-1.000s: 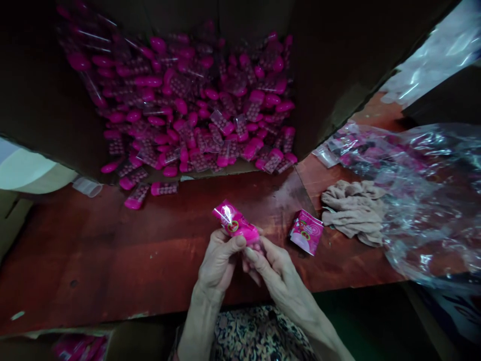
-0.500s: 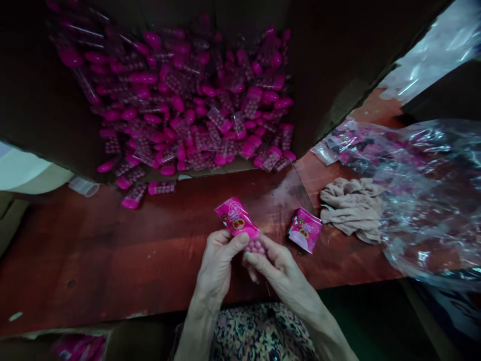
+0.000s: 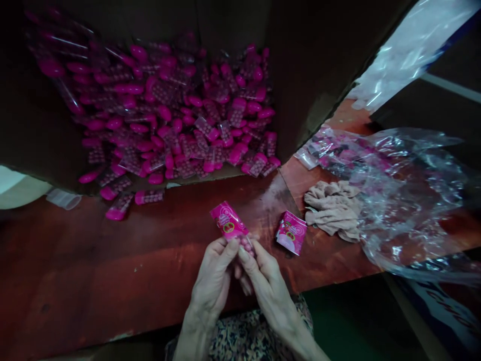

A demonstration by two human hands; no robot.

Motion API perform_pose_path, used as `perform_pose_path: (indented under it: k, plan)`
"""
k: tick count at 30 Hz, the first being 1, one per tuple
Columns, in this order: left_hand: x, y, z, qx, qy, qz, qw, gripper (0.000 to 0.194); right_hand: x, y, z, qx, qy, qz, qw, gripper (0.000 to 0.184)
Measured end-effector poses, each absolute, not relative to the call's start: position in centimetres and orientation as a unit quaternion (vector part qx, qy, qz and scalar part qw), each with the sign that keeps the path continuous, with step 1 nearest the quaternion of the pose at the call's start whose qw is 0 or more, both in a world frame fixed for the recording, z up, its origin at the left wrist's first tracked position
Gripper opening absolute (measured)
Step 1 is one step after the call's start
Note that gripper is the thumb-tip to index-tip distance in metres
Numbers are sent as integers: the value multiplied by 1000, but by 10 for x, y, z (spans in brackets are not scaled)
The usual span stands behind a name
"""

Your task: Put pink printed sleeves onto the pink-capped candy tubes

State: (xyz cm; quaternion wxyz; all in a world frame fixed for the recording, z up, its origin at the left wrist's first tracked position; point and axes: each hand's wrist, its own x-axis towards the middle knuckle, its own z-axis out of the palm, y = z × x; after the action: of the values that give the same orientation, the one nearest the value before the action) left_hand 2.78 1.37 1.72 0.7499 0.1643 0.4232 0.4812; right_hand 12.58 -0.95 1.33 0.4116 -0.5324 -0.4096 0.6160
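Observation:
Both hands meet over the front part of the table around a small clear candy container (image 3: 246,245) with pink balls in it. A pink printed label (image 3: 228,220) covers its far end and points away to the upper left. My left hand (image 3: 214,273) pinches the label's near edge with the thumb on top. My right hand (image 3: 265,271) grips the clear end, thumb over the balls; its other fingers are partly hidden underneath. To the right of my hands lies a small stack of similar pink printed labels (image 3: 291,233), touched by neither hand.
A large cardboard box (image 3: 300,75) on its side holds many pink-capped candy containers (image 3: 180,125); a few lie at its front edge. On the red table (image 3: 93,271) are a crumpled beige cloth (image 3: 332,210), a clear plastic bag (image 3: 409,200) and a clear plastic piece (image 3: 63,198).
The view has shifted a little to the right, so things appear further left. Both hands still hold the container and label; my right thumb has moved up closer to the left thumb.

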Motion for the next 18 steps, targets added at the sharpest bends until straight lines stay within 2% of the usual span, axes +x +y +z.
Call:
perform_pose_path:
  k: [4,10,18]
  plan:
    - [24,15,21,159,443,468,748,33,124,-7,14,-483,-415,668,384,26]
    - [34,5,22,150,448,467,748,27,124,-14,10,-510,-402,648,399,30]
    - [41,-8,24,149,465,433,757,37,123,-8,4,-475,-329,720,385,53]
